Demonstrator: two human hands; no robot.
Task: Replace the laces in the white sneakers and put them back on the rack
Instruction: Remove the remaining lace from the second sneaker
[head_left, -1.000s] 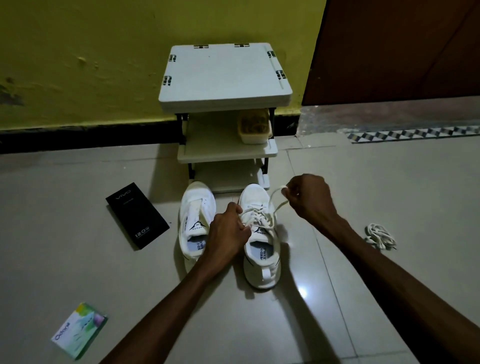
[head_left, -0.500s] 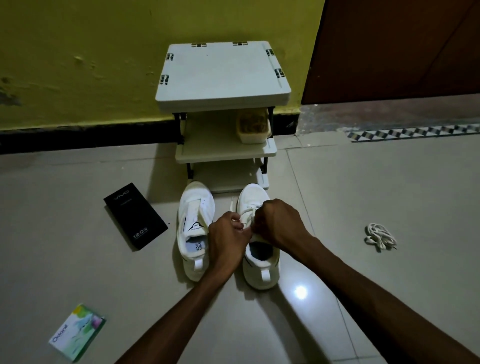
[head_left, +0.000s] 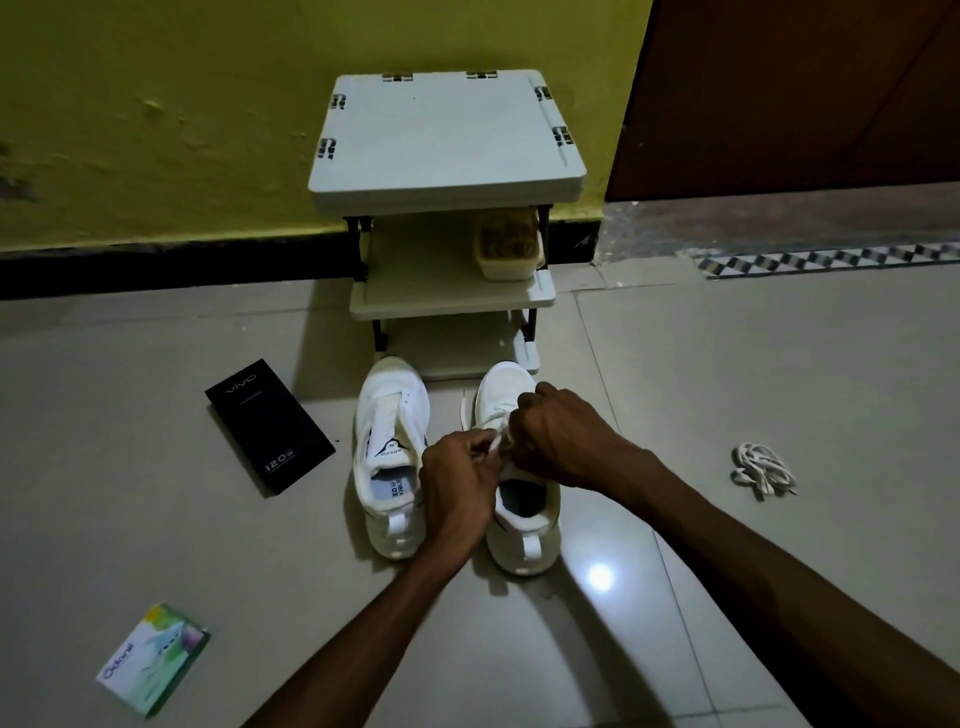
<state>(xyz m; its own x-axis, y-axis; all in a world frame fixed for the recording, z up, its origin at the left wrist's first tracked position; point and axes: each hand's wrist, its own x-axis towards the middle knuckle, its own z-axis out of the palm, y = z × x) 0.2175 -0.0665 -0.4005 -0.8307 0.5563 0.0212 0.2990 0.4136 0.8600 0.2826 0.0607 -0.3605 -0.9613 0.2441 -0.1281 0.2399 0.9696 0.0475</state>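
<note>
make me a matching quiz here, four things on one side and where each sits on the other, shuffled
1 black box
2 lace bundle
3 green packet
4 beige tub

A middle shelf of the rack
B floor, right of the sneakers
C floor, just left of the sneakers
D floor, lower left of view

Pairs: 1-C, 2-B, 3-D, 4-A

Both forearms reach forward and converge — left hand (head_left: 457, 478) and right hand (head_left: 558, 439) nearly touch, fingers curled, each pinching the lace (head_left: 497, 440) between them.
</note>
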